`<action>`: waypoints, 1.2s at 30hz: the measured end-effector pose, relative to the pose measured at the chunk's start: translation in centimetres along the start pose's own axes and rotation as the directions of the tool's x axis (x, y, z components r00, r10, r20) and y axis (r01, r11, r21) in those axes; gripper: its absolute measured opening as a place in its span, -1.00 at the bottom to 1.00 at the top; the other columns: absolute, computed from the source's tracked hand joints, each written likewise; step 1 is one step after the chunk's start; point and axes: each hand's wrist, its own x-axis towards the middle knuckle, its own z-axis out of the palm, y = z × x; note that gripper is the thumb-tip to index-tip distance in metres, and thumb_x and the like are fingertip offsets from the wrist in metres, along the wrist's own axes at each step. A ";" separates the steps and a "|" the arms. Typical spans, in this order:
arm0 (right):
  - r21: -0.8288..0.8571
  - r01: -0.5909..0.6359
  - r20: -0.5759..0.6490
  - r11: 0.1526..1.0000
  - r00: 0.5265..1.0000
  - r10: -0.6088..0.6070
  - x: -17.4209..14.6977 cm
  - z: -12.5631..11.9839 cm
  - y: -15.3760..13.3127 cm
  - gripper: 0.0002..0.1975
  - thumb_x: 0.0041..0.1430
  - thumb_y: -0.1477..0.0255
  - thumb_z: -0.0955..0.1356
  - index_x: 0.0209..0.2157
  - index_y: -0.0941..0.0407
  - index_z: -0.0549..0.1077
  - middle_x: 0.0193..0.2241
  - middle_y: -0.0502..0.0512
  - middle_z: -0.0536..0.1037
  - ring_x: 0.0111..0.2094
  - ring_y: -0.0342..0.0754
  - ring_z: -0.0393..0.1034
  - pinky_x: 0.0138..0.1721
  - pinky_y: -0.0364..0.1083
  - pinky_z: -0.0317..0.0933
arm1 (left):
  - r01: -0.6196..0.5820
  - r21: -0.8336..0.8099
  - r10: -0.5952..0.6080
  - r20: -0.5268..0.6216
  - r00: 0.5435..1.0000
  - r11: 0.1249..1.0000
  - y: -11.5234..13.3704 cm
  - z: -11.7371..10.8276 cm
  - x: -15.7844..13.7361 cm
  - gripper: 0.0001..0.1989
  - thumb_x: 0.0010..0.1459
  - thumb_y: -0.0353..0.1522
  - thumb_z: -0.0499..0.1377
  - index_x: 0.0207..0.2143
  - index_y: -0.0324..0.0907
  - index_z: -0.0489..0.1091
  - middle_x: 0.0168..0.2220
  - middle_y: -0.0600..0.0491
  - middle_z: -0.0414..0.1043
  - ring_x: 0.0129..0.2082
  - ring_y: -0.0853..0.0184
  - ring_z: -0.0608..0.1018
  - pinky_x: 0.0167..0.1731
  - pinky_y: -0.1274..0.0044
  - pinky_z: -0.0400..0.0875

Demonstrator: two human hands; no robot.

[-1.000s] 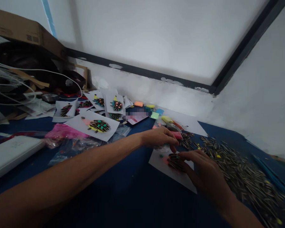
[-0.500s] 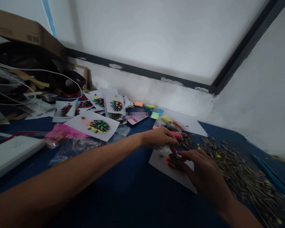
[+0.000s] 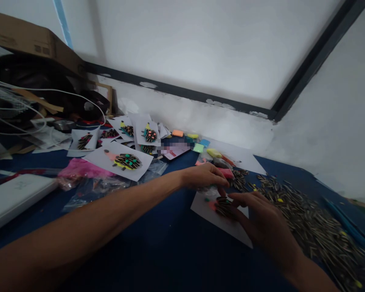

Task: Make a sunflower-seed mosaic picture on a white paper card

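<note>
Hands scarcely moved since the earlier frame; left hand [image 3: 203, 176], right hand [image 3: 263, 215] half-curled, sunflower-seed hedgehog [image 3: 221, 207] beneath fingertips, white paper [image 3: 207, 213] under it; grip unclear

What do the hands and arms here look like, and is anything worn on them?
They are a person's own. The left hand and right hand show no gloves or rings. The left forearm and right forearm look bare: no sleeve, watch or cable shows. Finer detail is too dim.
</note>
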 end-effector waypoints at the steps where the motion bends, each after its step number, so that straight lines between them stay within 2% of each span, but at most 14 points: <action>1: -0.005 -0.002 -0.005 1.000 1.000 0.002 0.0 -0.1 0.0 -0.82 0.23 0.39 0.28 -0.21 0.08 0.49 -0.39 0.08 0.60 -0.33 -0.03 0.48 -0.30 -0.06 0.35 | 0.000 -0.001 0.000 0.001 1.000 1.000 0.0 0.0 0.0 -0.70 0.13 -0.25 0.12 -0.20 -0.25 0.51 -0.35 -0.03 0.52 -0.41 0.42 0.41 -0.31 0.55 0.35; 10: -0.016 0.010 -0.020 1.000 1.000 -0.011 0.1 0.0 0.1 -0.83 0.23 0.42 0.27 -0.23 0.10 0.49 -0.41 0.08 0.60 -0.36 -0.04 0.47 -0.31 -0.06 0.36 | -0.018 -0.004 0.018 0.006 1.000 1.000 -0.1 0.0 0.1 -0.72 0.14 -0.27 0.11 -0.22 -0.22 0.52 -0.37 0.00 0.53 -0.40 0.42 0.42 -0.32 0.58 0.34; 20: -0.043 0.061 0.007 0.997 0.998 -0.061 0.2 0.1 -0.3 -0.79 0.25 0.44 0.25 -0.20 0.14 0.50 -0.41 0.12 0.58 -0.38 -0.03 0.45 -0.42 -0.10 0.33 | -0.018 -0.017 0.019 0.010 1.000 1.000 -0.2 0.0 0.2 -0.72 0.13 -0.27 0.12 -0.23 -0.24 0.52 -0.36 -0.03 0.53 -0.42 0.42 0.41 -0.36 0.58 0.34; 30: -0.011 0.040 0.000 0.999 0.999 -0.040 0.1 0.1 -0.2 -0.80 0.25 0.44 0.26 -0.19 0.11 0.50 -0.36 0.10 0.61 -0.35 -0.04 0.46 -0.38 -0.09 0.32 | -0.004 -0.011 0.005 0.026 1.000 1.000 -0.3 -0.1 0.1 -0.70 0.14 -0.23 0.12 -0.21 -0.23 0.51 -0.33 -0.02 0.52 -0.44 0.44 0.40 -0.35 0.57 0.35; 36: -0.028 0.014 -0.020 1.000 1.000 -0.015 0.2 -0.3 -0.5 -0.79 0.25 0.44 0.23 -0.23 0.10 0.50 -0.40 0.11 0.60 -0.36 -0.03 0.46 -0.38 -0.08 0.33 | -0.033 -0.032 0.034 0.009 0.999 0.999 -0.1 0.0 0.1 -0.74 0.15 -0.28 0.12 -0.25 -0.25 0.53 -0.36 -0.03 0.52 -0.37 0.40 0.43 -0.29 0.55 0.33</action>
